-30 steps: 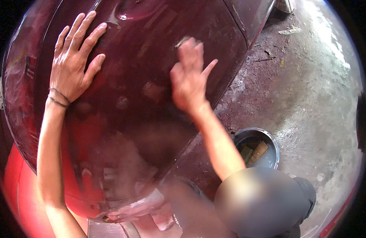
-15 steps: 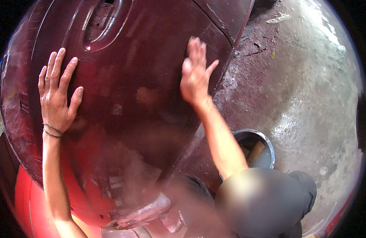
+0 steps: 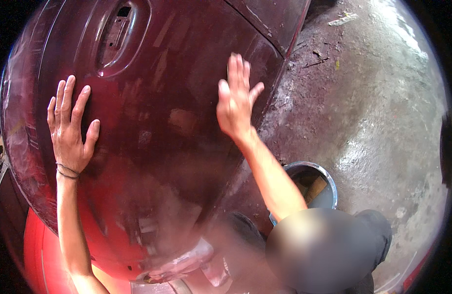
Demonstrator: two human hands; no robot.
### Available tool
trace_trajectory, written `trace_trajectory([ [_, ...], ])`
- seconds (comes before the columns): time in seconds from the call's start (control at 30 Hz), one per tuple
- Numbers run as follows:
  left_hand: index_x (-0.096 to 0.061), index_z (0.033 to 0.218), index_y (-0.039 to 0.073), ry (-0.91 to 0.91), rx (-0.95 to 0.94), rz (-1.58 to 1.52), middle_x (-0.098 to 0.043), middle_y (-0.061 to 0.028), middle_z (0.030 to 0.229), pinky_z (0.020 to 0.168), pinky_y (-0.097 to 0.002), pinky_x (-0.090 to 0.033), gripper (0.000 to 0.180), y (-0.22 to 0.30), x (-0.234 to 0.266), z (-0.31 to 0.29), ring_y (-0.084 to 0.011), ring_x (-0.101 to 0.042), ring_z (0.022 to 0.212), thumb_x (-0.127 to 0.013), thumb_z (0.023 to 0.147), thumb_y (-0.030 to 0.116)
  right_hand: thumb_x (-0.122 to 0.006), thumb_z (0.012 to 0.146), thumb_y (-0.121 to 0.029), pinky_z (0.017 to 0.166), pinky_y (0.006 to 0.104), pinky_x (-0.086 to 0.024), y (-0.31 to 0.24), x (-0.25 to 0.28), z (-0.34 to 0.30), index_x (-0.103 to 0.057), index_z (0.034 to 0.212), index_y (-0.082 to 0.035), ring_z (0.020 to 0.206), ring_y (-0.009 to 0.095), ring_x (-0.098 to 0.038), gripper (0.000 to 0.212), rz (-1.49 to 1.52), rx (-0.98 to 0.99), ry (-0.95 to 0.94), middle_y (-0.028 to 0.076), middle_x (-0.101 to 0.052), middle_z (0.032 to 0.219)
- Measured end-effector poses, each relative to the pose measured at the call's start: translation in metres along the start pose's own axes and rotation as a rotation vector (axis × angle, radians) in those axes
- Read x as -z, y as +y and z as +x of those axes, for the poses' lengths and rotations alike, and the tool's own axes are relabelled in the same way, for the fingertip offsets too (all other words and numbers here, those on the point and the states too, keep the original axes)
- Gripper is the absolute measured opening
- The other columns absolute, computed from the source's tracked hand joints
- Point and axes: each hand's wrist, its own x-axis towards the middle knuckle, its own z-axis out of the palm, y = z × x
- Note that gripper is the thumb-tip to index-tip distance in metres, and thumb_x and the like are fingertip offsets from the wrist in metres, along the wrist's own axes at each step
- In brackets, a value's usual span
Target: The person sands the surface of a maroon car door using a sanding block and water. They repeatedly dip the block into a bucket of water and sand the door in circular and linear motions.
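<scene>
A dark red car body panel (image 3: 152, 108), with a long recess (image 3: 120, 41) in its upper part, fills the left and middle. My left hand (image 3: 69, 130), a thin dark band at its wrist, lies on the panel's left side, fingers spread and holding nothing. Over on the right side of the panel, near its edge, my right hand (image 3: 236, 100) rests palm down. Its fingers point up and away, stretched out, with the little finger apart from the others. Slight motion blurs it; whether anything thin lies under the palm is hidden.
A round bucket (image 3: 334, 183) with greyish liquid and a tan block (image 3: 315, 188) stands on the grey, stained floor (image 3: 378, 132), partly behind my right forearm. Bright red bodywork (image 3: 35, 250) shows at lower left. A blurred patch covers the lower right. A panel seam runs at the top.
The panel and its recess sit slightly lower and further left in view. My left hand appears lower with it; my right hand has shifted a little down and left along the panel.
</scene>
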Motion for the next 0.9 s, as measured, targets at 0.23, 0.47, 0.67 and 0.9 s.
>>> trace_trajectory([
  [0.23, -0.052, 0.170, 0.016, -0.001, 0.018, -0.031, -0.035, -0.0151, 0.184, 0.140, -0.0517, -0.016, 0.066, 0.002, -0.005, 0.002, -0.0348, -0.027, 0.173, -0.059, 0.109, 0.039, -0.036, 0.116, -0.035, 0.128, 0.0857, -0.001, -0.017, 0.008, 0.116, -0.034, 0.178, -0.012, 0.173, 0.033, -0.026, 0.066, -0.081, 0.166, 0.121, 0.009, -0.033, 0.186],
  [0.47, -0.050, 0.171, 0.015, -0.005, 0.017, -0.026, -0.035, -0.0161, 0.184, 0.139, -0.0528, -0.016, 0.066, 0.002, -0.001, 0.005, -0.0364, -0.027, 0.172, -0.059, 0.111, 0.040, -0.041, 0.114, -0.038, 0.129, 0.0837, -0.004, -0.024, 0.004, 0.121, -0.041, 0.173, -0.004, 0.170, 0.039, -0.031, 0.069, -0.053, 0.100, 0.207, 0.017, -0.037, 0.183],
  [0.67, -0.053, 0.169, 0.015, -0.017, 0.031, -0.036, -0.036, -0.0162, 0.184, 0.140, -0.0528, -0.015, 0.066, 0.002, -0.002, 0.001, -0.0354, -0.027, 0.173, -0.061, 0.107, 0.038, -0.038, 0.113, -0.036, 0.130, 0.0835, -0.009, -0.032, 0.013, 0.128, -0.046, 0.172, -0.010, 0.168, 0.033, -0.037, 0.065, -0.081, 0.243, 0.155, 0.011, -0.043, 0.181],
  [0.9, -0.050, 0.171, 0.013, -0.010, 0.006, -0.002, -0.036, -0.0166, 0.184, 0.139, -0.0536, -0.017, 0.066, 0.003, 0.001, 0.009, -0.0372, -0.028, 0.172, -0.057, 0.111, 0.038, -0.039, 0.117, -0.037, 0.129, 0.0846, -0.008, 0.014, 0.014, 0.085, -0.033, 0.179, -0.011, 0.173, 0.038, -0.024, 0.067, -0.139, -0.083, 0.110, 0.011, -0.028, 0.187],
])
